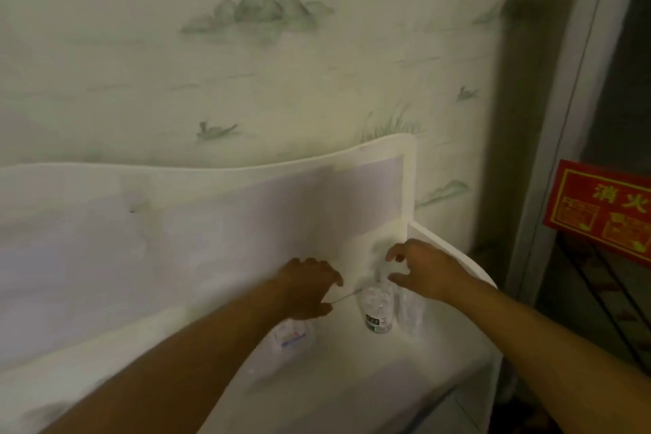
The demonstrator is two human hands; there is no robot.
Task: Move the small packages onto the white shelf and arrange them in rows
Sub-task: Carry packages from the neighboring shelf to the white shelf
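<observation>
While both arms reach toward the lower middle of the frame, the left hand (310, 287) holds a small package (291, 336) in curled fingers just above the white shelf (352, 373). Right of it, the right hand (426, 269) hovers over a clear bottle (377, 306), fingers loosely spread, holding nothing.

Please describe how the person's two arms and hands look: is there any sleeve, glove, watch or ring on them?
Both forearms are bare as far as the picture shows them; no sleeve edge comes into view. The left hand and the right hand wear no gloves. No watch or bracelet shows on either wrist. I see no ring, but the picture is dim and blurred, so a thin one could be missed.
</observation>
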